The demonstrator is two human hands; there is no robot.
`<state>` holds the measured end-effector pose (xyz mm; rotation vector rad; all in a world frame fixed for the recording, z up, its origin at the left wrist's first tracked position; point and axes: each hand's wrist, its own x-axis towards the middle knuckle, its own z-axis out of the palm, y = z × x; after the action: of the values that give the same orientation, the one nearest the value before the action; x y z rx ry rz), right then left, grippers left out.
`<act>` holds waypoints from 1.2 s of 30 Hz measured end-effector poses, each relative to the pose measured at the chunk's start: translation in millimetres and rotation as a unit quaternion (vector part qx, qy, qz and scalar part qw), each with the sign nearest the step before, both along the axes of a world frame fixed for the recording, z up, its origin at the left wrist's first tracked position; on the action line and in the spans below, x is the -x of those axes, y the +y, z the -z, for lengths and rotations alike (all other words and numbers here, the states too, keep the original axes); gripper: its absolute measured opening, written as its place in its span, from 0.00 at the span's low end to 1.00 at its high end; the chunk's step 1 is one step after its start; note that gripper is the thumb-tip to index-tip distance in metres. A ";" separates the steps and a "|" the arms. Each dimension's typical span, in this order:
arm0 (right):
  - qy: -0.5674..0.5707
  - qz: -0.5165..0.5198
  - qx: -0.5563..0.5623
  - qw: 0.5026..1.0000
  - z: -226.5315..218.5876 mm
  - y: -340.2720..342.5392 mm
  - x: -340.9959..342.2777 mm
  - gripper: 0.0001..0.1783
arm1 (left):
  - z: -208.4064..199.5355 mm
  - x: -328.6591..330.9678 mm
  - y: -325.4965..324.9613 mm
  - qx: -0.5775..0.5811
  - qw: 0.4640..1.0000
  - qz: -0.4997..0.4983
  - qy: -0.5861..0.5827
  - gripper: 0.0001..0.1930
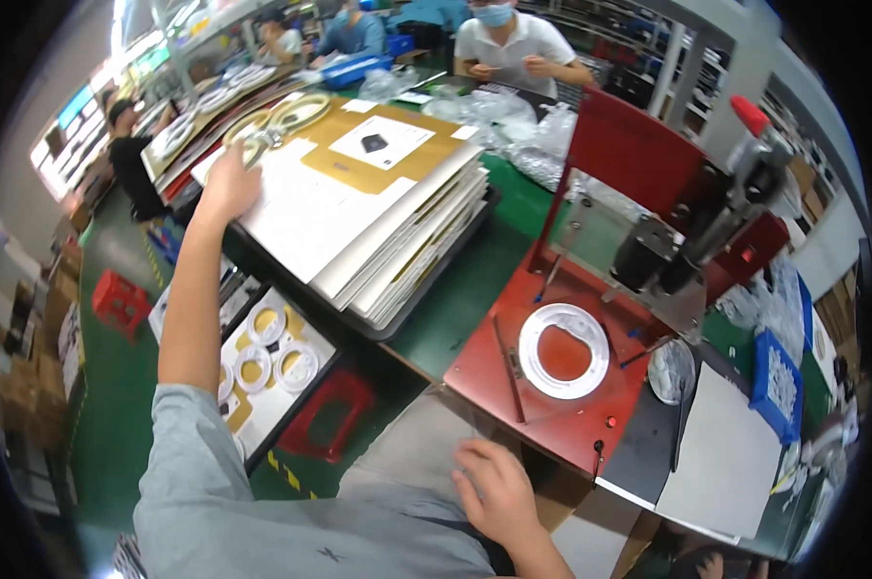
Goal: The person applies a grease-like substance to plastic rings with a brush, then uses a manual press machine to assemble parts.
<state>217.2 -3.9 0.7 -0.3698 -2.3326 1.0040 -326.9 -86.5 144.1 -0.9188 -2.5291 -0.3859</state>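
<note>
My left hand [231, 185] reaches out to the far left corner of a stack of white and brown cardboard sheets [349, 241]. Just beyond its fingers lies a pale ring-shaped part [254, 147], with another ring [301, 113] to its right. The fingertips are partly hidden, so I cannot tell whether they grip the ring. My right hand [498, 490] hovers over my lap, fingers loosely bent and apart, holding nothing. In front of it, a white ring-shaped part [563, 351] lies on the red base [484, 357] of a hand press [663, 251].
A black tray [397, 328] sits under the stack. Lower left, another tray holds several white rings [296, 367]. Red stools [122, 301] stand on the floor. At right are a blue bin [775, 386] and a white sheet [725, 454]. Several co-workers sit beyond the bench.
</note>
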 end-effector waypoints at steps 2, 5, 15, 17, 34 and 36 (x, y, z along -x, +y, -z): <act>-0.005 0.002 0.015 1.000 -1.1 -3.5 -1.1 0.15 | 21.9 11.5 -17.1 -0.069 0.997 0.040 0.013 0.31; -0.011 0.002 0.026 1.000 3.0 -7.9 -5.8 0.13 | 13.6 -28.5 -17.3 -0.109 0.994 0.008 0.029 0.23; -0.016 -0.051 0.048 0.997 16.8 -12.0 1.3 0.10 | -22.4 -148.6 -67.3 -0.116 0.975 0.189 0.002 0.11; 0.024 -0.101 0.051 0.993 23.0 -10.4 9.8 0.11 | -30.5 -150.6 -110.8 -0.157 0.970 0.163 -0.090 0.09; -0.090 -0.163 0.218 0.958 48.8 -66.0 40.0 0.21 | 135.7 -298.1 -36.2 -0.089 0.575 0.071 -0.810 0.27; -0.088 -0.135 0.189 0.969 57.7 -73.2 40.5 0.21 | 147.7 -302.6 -33.1 -0.122 0.498 0.025 -0.858 0.25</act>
<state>176.8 -77.1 -57.0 -0.2994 -2.3848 1.6196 -24.3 -119.7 -3.6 -0.2507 -3.5790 -2.7614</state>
